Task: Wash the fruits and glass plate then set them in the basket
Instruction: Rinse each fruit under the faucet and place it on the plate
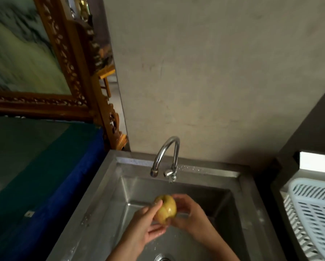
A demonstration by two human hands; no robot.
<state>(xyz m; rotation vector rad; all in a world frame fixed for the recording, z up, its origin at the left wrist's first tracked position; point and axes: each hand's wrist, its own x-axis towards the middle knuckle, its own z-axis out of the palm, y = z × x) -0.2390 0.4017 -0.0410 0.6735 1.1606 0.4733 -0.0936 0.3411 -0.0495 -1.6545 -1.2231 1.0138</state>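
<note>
A wet yellow-green apple (166,208) is held over the steel sink (109,194), a little below and in front of the tap's spout. My left hand (148,223) presses against its left side, fingers flat along it. My right hand (190,213) cups its right side. Both hands look wet. I cannot make out a water stream from the chrome tap (167,155). The white slotted plastic basket (314,213) stands to the right of the sink. No glass plate is in view.
The sink drain (162,258) shows at the bottom edge. A blue-edged green surface (45,166) lies left of the sink, with a carved wooden frame (67,59) behind it. A plain wall rises behind the tap.
</note>
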